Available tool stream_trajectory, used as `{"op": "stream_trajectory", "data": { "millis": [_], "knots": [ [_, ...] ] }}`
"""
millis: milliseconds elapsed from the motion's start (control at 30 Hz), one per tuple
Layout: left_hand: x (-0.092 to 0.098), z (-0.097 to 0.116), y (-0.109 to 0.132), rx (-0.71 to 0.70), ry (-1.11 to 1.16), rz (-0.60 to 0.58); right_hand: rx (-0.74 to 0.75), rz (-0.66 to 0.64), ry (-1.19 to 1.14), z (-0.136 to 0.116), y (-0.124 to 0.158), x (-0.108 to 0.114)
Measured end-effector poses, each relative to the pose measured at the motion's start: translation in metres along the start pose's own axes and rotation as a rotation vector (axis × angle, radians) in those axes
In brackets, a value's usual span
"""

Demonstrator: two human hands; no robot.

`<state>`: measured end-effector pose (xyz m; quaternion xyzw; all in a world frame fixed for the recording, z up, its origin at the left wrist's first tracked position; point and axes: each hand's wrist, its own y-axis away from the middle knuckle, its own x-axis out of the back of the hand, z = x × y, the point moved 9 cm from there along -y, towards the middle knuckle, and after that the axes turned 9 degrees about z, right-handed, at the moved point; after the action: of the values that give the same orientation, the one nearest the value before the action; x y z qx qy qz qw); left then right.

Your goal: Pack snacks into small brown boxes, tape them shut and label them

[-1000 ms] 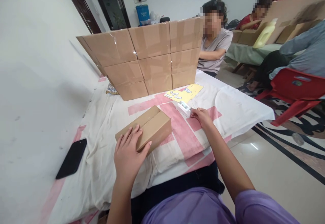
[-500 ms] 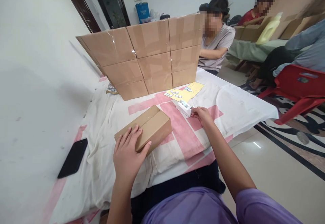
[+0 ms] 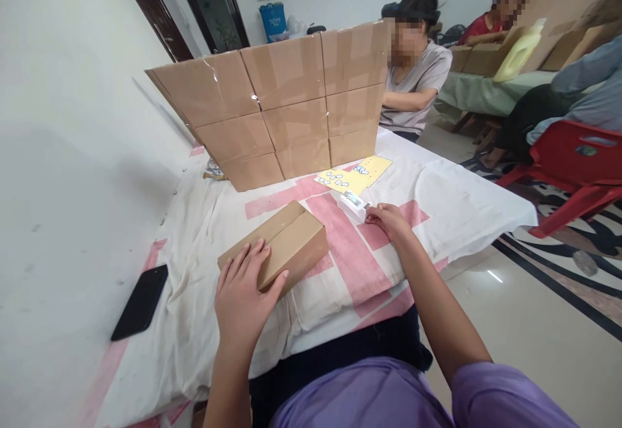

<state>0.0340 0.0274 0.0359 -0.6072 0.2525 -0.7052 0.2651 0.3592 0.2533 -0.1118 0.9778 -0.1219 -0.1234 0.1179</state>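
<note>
A small closed cardboard box (image 3: 291,237) lies at an angle on the cloth-covered table. My left hand (image 3: 245,285) holds it at its near left end, fingers across the top and thumb against the near side. To the right of the box sits a white tape dispenser (image 3: 353,206) with a clear roll in it. My right hand (image 3: 387,217) is closed in a pinch at the dispenser's right end; whether a strip of tape is between the fingertips is too small to tell. Just behind the dispenser lies a yellow sheet (image 3: 335,179) with small white and blue pieces on it.
A wall of joined cardboard boxes (image 3: 291,104) stands across the table's back. A black phone (image 3: 140,302) lies at the left edge by the wall. Another person (image 3: 418,85) sits behind the cardboard at right. A red chair (image 3: 578,169) stands on the floor to the right.
Both hands, the box and the tape dispenser stay almost in place. The view has shifted very slightly.
</note>
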Motion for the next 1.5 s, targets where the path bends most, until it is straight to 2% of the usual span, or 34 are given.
{"op": "stream_trajectory", "data": {
  "millis": [267, 600, 1033, 1500],
  "knots": [
    [0.003, 0.001, 0.0, 0.021, 0.013, 0.025, 0.013, 0.097, 0.012, 0.003, 0.001, 0.003],
    [0.007, 0.001, 0.001, 0.015, 0.029, 0.046, -0.013, 0.105, -0.042, 0.0, 0.003, 0.003],
    [0.012, -0.003, 0.005, 0.018, 0.048, 0.073, 0.01, 0.04, -0.028, -0.007, 0.012, -0.002],
    [0.009, 0.001, 0.003, 0.019, 0.037, 0.06, 0.04, 0.015, -0.013, -0.002, 0.006, 0.0]
  ]
}}
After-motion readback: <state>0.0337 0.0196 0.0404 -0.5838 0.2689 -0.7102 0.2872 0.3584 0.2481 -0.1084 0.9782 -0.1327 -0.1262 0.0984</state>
